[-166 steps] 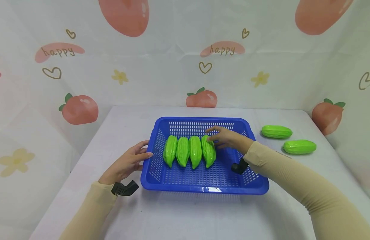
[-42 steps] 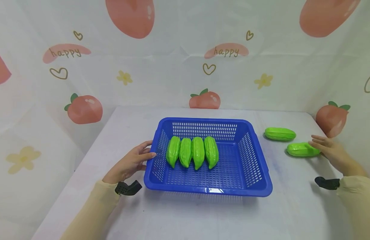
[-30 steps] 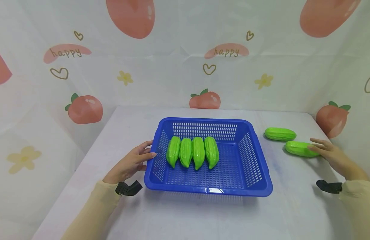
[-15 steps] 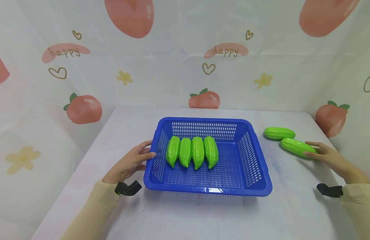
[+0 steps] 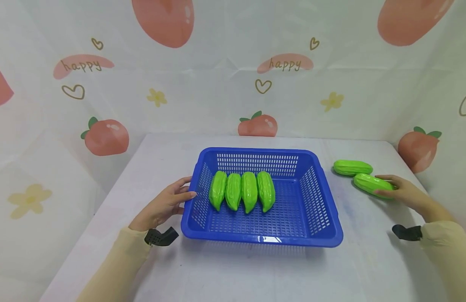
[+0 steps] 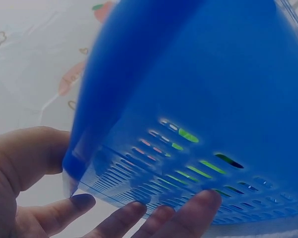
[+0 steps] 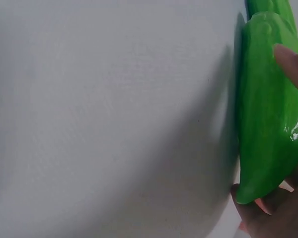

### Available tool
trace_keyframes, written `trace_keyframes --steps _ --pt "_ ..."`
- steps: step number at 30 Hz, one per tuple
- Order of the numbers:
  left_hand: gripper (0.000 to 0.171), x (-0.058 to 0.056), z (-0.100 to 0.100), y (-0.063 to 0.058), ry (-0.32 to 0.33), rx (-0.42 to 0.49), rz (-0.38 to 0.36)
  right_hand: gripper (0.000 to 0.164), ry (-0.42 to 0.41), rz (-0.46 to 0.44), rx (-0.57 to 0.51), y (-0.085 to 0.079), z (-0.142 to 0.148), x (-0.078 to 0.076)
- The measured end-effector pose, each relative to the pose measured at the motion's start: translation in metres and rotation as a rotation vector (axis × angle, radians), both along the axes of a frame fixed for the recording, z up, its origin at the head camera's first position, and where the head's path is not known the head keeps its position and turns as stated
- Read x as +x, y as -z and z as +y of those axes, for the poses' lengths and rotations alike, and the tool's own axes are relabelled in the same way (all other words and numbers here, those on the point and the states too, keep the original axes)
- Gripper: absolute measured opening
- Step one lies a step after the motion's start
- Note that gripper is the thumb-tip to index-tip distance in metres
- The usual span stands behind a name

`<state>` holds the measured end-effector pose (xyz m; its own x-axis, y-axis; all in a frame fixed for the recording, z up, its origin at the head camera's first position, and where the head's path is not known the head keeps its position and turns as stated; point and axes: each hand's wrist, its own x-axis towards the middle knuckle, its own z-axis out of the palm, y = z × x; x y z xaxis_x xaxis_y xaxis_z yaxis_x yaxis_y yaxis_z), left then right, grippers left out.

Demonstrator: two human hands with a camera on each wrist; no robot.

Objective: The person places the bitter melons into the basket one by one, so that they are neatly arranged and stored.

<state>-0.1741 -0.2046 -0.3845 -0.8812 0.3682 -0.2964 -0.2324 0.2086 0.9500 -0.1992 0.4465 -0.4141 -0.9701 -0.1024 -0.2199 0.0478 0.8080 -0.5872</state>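
My left hand holds the left rim of a blue plastic basket. In the left wrist view the thumb and fingers sit either side of the basket's edge. Several green bitter melons lie side by side in the basket, the rightmost bitter melon near its middle. Right of the basket, my right hand grips the right end of another bitter melon on the table. The right wrist view has the thumb on that bitter melon and fingers round its pointed end.
A further bitter melon lies just behind the gripped one, close to its left end. Beneath everything is a table with a white cloth. A printed fabric backdrop rises behind the table.
Earlier my right hand was inside the basket by the rightmost bitter melon; it then moved right to the table. The near loose bitter melon has turned and shifted slightly left. My left hand stayed put.
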Motion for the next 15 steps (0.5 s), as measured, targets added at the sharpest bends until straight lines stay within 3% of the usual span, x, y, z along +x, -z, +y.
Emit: trace_keyframes --steps 7,15 --pt "0.073 -0.001 0.0 0.001 -0.007 -0.001 0.0 0.073 -0.006 -0.001 0.022 0.0 -0.002 -0.001" --pt "0.072 -0.001 -0.001 0.001 -0.003 -0.001 0.002 0.066 0.008 0.123 0.02 -0.003 -0.002 0.009"
